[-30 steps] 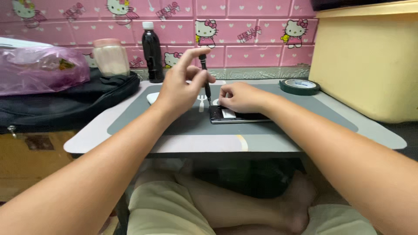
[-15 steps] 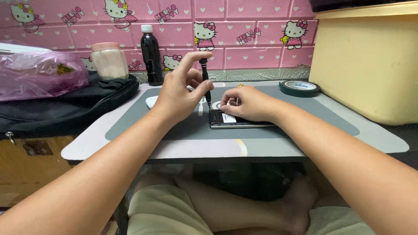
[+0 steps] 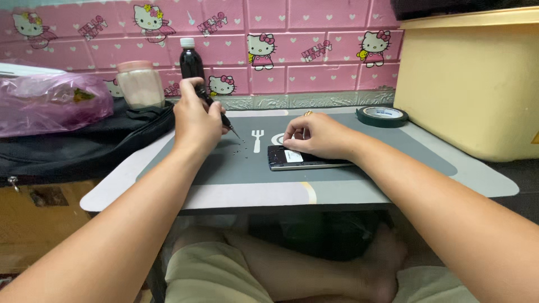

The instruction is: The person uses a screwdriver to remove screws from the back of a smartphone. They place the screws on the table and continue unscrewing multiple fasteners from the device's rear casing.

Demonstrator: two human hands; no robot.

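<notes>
My left hand (image 3: 196, 120) grips a small black screwdriver (image 3: 216, 112), its tip pointing down at several tiny dark screws (image 3: 238, 146) lying on the grey mat (image 3: 224, 168). To the right lies a black phone with its back off (image 3: 303, 160), flat on the mat. My right hand (image 3: 317, 134) rests on top of that phone, fingers curled over its upper edge, holding it still.
A low grey table (image 3: 112, 191) carries the mat. A roll of dark tape (image 3: 382, 115) lies at the back right beside a big yellow box (image 3: 471, 78). A dark bottle (image 3: 190, 59), a pale jar (image 3: 140, 84), a black bag (image 3: 73, 146) and a purple plastic bag (image 3: 50, 104) sit at the left.
My left hand has swung the screwdriver away from the phone to the left, down to the screws on the mat. My right hand stays on the phone.
</notes>
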